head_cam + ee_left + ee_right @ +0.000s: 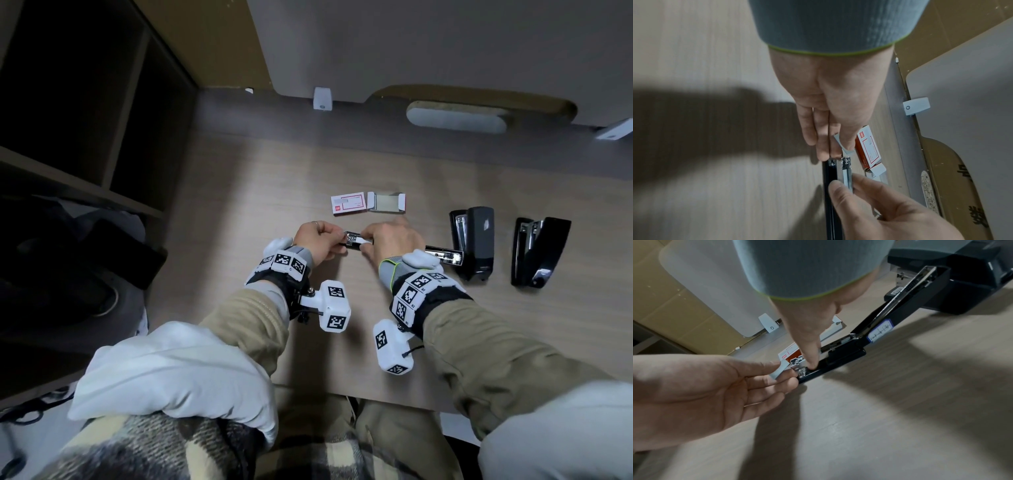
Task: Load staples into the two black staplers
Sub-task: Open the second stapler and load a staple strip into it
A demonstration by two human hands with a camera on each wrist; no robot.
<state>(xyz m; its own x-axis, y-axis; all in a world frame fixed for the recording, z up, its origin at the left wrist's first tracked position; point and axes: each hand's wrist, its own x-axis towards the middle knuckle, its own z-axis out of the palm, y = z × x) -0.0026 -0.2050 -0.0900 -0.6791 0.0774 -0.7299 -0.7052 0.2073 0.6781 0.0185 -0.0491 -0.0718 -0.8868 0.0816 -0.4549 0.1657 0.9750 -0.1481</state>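
Note:
A long black stapler [352, 240] lies opened across the desk under both hands, its chrome magazine [846, 170] raised off the black base [844, 353]. My left hand [334, 240] is at its front end and pinches a small pale grey strip [841, 143] between thumb and fingers. My right hand [368, 241] pinches the chrome magazine between thumb and forefinger, with the forefinger [809, 353] pointing down onto it. Behind the hands lie a red and white staple box sleeve [347, 205] and its open tray [387, 202]. Two more black staplers [474, 240] [539, 251] lie opened to the right.
A grey partition panel [445, 41] with white brackets [322, 98] closes the desk's back edge. Dark open shelves [85, 102] stand at the left with dark things below them. The desk's front edge [342, 394] is close to my lap.

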